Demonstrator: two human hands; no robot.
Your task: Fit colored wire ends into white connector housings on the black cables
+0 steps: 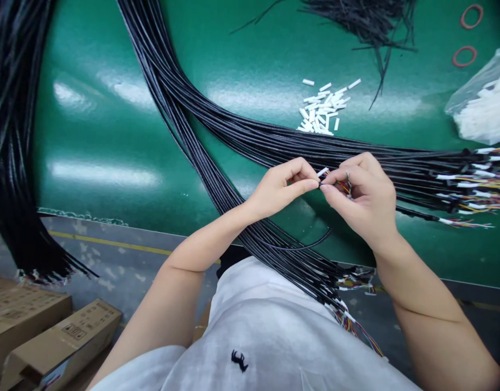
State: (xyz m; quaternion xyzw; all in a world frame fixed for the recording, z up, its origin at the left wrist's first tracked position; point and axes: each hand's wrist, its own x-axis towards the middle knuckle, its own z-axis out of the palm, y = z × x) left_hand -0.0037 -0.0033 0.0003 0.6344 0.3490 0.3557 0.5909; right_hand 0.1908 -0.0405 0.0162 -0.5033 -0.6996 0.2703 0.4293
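My left hand (283,185) and my right hand (362,196) meet fingertip to fingertip over the near part of the green table. Thumb and forefinger of the left are pinched on the end of a black cable, mostly hidden by the fingers. Thin coloured wires (345,188) run from that spot into my right hand, whose fingers are closed on them. A short white sleeve (323,171) sticks up between the fingertips; which hand grips it I cannot tell. Below, a single black cable (321,237) curves away from the bundle towards the hands.
A long black cable bundle (250,130) with white-sleeved wire ends runs behind my hands. Another bundle (217,184) hangs over the table edge by my lap. Loose white sleeves (325,108), black ties (367,19), a plastic bag (483,106) and cardboard boxes (66,342) lie around.
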